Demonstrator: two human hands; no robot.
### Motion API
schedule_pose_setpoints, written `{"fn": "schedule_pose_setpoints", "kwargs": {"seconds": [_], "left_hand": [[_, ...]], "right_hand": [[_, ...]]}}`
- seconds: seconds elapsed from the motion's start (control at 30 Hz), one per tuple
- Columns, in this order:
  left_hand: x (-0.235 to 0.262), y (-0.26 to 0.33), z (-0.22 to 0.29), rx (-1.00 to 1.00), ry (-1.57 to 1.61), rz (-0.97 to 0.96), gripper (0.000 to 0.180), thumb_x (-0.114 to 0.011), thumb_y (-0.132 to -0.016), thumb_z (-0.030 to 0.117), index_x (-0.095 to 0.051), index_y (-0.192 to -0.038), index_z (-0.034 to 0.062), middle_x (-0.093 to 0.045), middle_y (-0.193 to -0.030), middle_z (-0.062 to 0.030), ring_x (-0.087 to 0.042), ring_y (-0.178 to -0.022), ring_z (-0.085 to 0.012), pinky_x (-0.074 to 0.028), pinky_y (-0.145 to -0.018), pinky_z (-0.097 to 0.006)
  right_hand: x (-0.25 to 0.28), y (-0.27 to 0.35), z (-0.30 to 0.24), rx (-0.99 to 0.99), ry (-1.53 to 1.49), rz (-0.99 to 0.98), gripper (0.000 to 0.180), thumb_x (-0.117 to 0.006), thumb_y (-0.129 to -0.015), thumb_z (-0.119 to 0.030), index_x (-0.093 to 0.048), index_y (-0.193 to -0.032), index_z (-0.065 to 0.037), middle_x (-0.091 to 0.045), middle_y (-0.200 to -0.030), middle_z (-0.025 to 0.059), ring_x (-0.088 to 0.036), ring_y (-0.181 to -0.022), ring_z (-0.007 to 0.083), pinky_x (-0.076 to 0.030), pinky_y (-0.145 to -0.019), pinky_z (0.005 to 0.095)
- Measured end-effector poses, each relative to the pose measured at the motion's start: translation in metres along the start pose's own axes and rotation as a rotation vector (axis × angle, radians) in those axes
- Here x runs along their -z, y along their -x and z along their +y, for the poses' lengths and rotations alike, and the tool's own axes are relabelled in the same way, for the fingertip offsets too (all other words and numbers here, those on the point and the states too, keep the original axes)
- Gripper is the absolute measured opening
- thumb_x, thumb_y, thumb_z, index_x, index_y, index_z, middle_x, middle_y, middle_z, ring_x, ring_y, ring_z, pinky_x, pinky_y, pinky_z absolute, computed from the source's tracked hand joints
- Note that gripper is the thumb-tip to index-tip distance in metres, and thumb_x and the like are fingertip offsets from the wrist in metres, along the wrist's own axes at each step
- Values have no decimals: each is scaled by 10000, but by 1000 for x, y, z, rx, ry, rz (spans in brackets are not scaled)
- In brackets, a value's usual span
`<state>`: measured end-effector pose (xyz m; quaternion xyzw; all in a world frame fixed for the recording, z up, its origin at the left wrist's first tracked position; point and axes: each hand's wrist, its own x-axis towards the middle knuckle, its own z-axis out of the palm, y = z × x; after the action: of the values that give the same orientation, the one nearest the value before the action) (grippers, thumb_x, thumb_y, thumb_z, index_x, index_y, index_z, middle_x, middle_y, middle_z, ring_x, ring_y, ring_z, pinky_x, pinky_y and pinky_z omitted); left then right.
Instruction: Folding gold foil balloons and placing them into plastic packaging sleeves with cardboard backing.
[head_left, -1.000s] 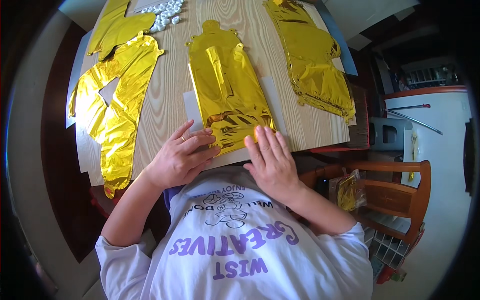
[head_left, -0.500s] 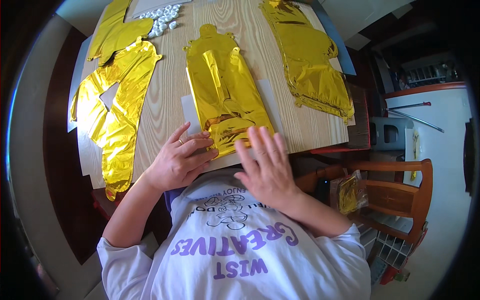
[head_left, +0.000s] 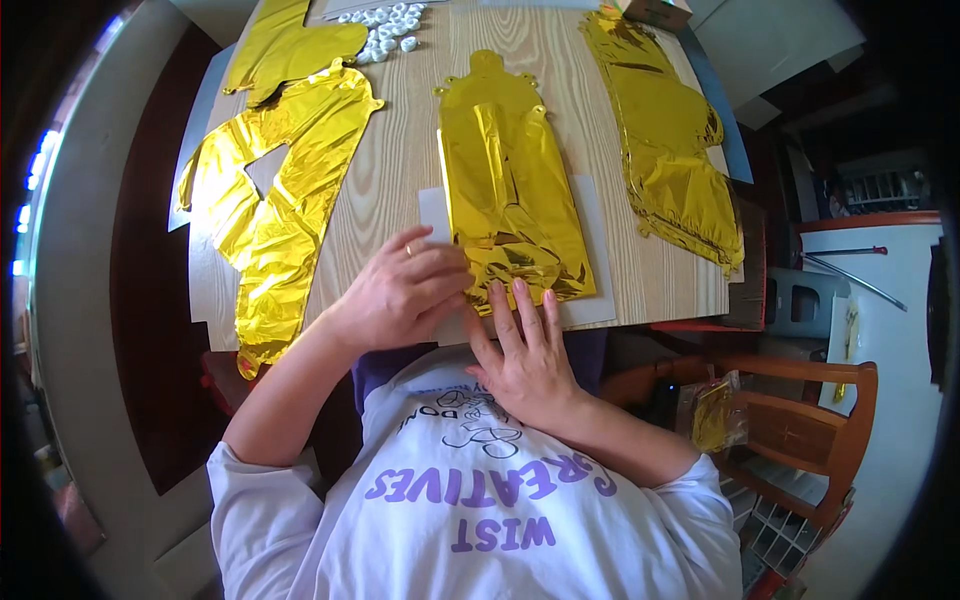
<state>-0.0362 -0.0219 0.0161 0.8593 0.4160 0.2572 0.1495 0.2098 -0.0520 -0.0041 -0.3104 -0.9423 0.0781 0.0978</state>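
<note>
A folded gold foil balloon (head_left: pixel 505 200) lies flat in front of me, over a pale sheet of card (head_left: pixel 600 265) on the table. At its near left corner my left hand (head_left: pixel 405 290) has its fingers curled together, closed on the foil's edge; the exact pinch is partly hidden. My right hand (head_left: pixel 525 350) rests with fingers spread and stretched out, its fingertips on the foil's near edge. Small tabs stick out around the balloon's far, narrower end.
Flat gold foil balloons (head_left: pixel 290 190) lie at left, and a stack of them (head_left: pixel 670 140) at right. Small white rolls (head_left: pixel 385 30) are heaped on the far part of the wooden table (head_left: pixel 380 200). A wooden chair (head_left: pixel 800 430), holding a bagged gold item (head_left: pixel 715 415), stands at right.
My right hand has come down onto the foil's near edge. My left hand's fingers have curled in at the corner. The whole view has shifted, so the table sits further right.
</note>
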Motion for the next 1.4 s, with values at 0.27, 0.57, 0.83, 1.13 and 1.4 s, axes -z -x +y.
{"fn": "schedule_pose_setpoints", "kwargs": {"seconds": [0.27, 0.57, 0.83, 1.13, 1.4], "left_hand": [[13, -46, -73, -15, -223, 115, 171, -731, -885, 154, -741, -1043, 91, -696, -1055, -64, -669, -1054, -255, -422, -1104, -543], [-19, -94, -8, -312, 24, 124, 334, -768, -767, 139, -739, -1093, 70, -679, -1128, -112, -621, -1130, -325, -479, -991, -505], [-48, -120, -29, -322, -10, -207, 480, -628, -956, 296, -588, -1367, 52, -499, -1490, -188, -435, -1426, -338, -306, -1210, -503], [-23, -102, -24, -150, -29, 9, 616, -606, -978, 282, -421, -1526, 70, -380, -1582, -205, -339, -1477, -399, -239, -1223, -524], [-28, -60, -5, -154, -122, -295, 808, -357, -1025, 593, -305, -1574, 2, -308, -1637, -180, -258, -1531, -350, -141, -1247, -514]], "right_hand": [[-3, 2, 0, -13, 1, 37, 786, -771, -837, -346, -446, -1523, -142, -308, -1581, 240, -281, -1452, 490, -228, -1119, 749], [-5, 3, -2, -58, 29, 10, 610, -642, -916, -292, -488, -1488, -143, -310, -1556, 230, -271, -1422, 523, -239, -1057, 806], [-8, 3, -1, -64, 34, 47, 568, -589, -936, -277, -498, -1481, -148, -279, -1583, 235, -238, -1437, 536, -217, -1051, 821], [-12, 5, 1, -79, 12, 58, 541, -583, -938, -275, -517, -1465, -170, -295, -1570, 229, -267, -1430, 524, -220, -1047, 823], [12, 0, 4, -84, -182, 52, 437, -648, -912, -295, -632, -1325, -151, -458, -1468, 211, -382, -1382, 505, -240, -1092, 761]]}}
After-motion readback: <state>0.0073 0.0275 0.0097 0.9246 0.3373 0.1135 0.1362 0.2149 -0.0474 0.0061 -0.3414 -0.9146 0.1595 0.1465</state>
